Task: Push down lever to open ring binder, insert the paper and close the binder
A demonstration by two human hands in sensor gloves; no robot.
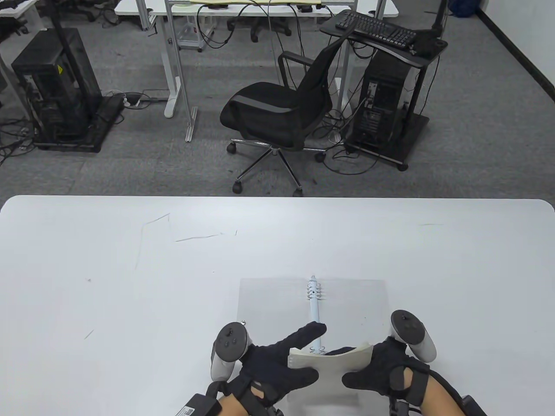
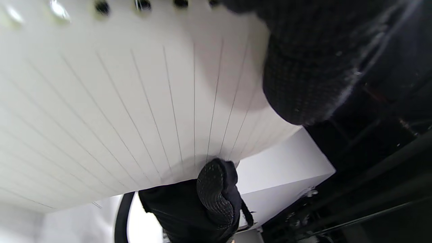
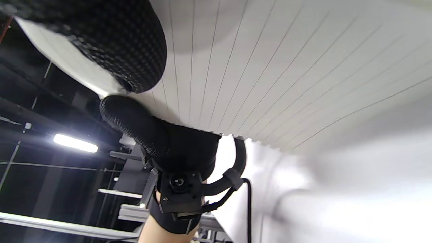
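Note:
The ring binder (image 1: 269,303) lies open and flat on the white table, its metal ring spine (image 1: 314,305) running away from me. Just above its near end, both hands hold a bowed stack of lined, punched paper (image 1: 334,357). My left hand (image 1: 282,357) pinches the stack's left edge, with fingers reaching past it toward the spine. My right hand (image 1: 373,368) grips the right edge. The left wrist view shows the paper (image 2: 135,101) close up, holes along its top. The right wrist view shows the same sheets (image 3: 287,67). Whether the rings stand open is unclear.
The white table (image 1: 130,281) stretches left and far of the binder, ending in a far edge. Beyond it on the floor are a black office chair (image 1: 277,112), computer towers and desk legs.

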